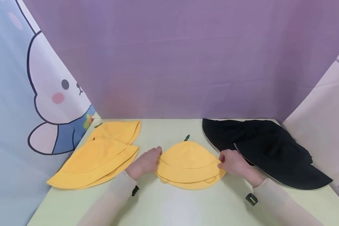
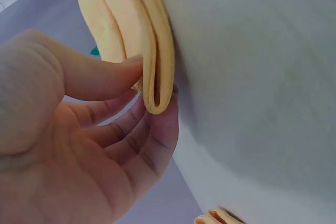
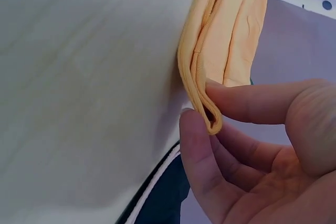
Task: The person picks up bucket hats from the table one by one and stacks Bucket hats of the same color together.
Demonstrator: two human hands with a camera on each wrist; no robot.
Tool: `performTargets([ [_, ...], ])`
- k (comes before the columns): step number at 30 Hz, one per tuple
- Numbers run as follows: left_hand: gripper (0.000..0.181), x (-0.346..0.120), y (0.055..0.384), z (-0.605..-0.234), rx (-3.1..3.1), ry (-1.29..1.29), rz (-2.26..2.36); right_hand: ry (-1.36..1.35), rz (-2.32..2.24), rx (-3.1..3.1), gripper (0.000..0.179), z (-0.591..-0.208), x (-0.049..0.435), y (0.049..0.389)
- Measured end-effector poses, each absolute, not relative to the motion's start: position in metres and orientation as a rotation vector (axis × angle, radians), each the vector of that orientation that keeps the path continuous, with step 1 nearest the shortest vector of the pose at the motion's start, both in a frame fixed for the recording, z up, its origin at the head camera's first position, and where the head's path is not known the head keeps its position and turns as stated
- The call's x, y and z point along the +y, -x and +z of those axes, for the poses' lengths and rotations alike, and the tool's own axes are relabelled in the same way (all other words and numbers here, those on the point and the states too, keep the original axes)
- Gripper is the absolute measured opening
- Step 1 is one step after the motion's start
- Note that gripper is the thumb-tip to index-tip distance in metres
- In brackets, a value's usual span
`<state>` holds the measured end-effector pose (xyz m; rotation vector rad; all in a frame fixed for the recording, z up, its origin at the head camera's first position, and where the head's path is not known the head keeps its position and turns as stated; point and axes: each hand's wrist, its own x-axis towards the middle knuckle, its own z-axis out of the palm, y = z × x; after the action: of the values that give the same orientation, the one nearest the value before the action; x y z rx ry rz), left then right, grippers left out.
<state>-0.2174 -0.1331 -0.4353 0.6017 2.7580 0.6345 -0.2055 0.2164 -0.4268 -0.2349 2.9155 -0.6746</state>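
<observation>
A yellow bucket hat with a small green leaf on top lies flattened at the middle of the table. My left hand pinches the left end of its brim; in the left wrist view the thumb lies over the folded brim edge and the fingers are beneath. The right hand pinches the opposite end, and in the right wrist view the brim's folded corner sits between thumb and fingers. The hat's underside is hidden.
Two flattened yellow hats overlap at the left of the pale table. Two black hats overlap at the right, close to my right hand. A purple cloth hangs behind the table's far edge.
</observation>
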Motion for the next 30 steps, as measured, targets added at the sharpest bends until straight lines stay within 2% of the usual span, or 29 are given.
performTargets([
  [12,0.028,-0.125,0.209,-0.433,2.885,-0.679,0.498,0.310,-0.529,2.973,0.017,-0.420,0.204,0.201],
  [18,0.049,-0.114,0.204,-0.428,2.855,-0.675,0.340,0.476,-0.451,3.002,0.036,-0.417,0.179,0.194],
  [21,0.052,-0.111,0.204,-0.430,2.853,-0.673,0.294,0.480,-0.382,2.957,0.044,-0.418,0.173,0.192],
  [30,0.051,-0.109,0.201,-0.436,2.877,-0.673,0.266,0.638,-0.159,2.976,0.039,-0.424,0.170,0.191],
])
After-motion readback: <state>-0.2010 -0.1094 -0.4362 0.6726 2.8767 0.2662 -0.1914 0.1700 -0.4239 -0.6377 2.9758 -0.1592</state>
